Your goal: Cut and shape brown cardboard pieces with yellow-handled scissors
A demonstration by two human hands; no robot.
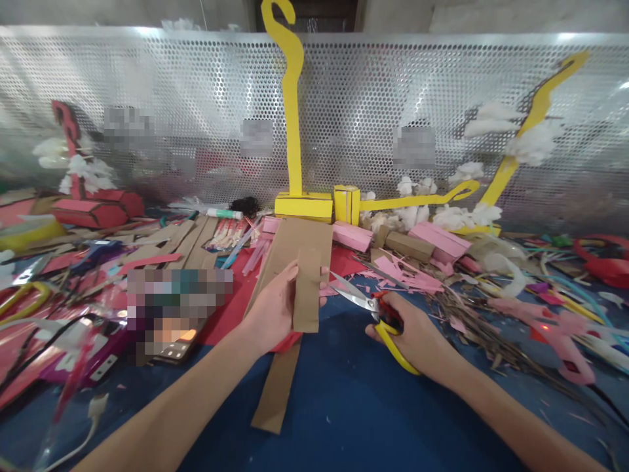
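over table point(344, 406), l fingers point(289, 275) clamped on cardbd strip point(307, 295), tips part hidden, r fingers point(400, 308) curled round scissors point(372, 304)

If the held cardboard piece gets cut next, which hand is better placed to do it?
Probably the right hand: it holds the scissors, blades parted and pointing toward the cardboard piece, which the left hand holds.

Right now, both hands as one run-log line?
left hand: holding brown rectangular cardboard piece | right hand: holding metal scissors with yellow-and-red handles, blades parted, pointing toward cardboard piece | surface: blue tabletop
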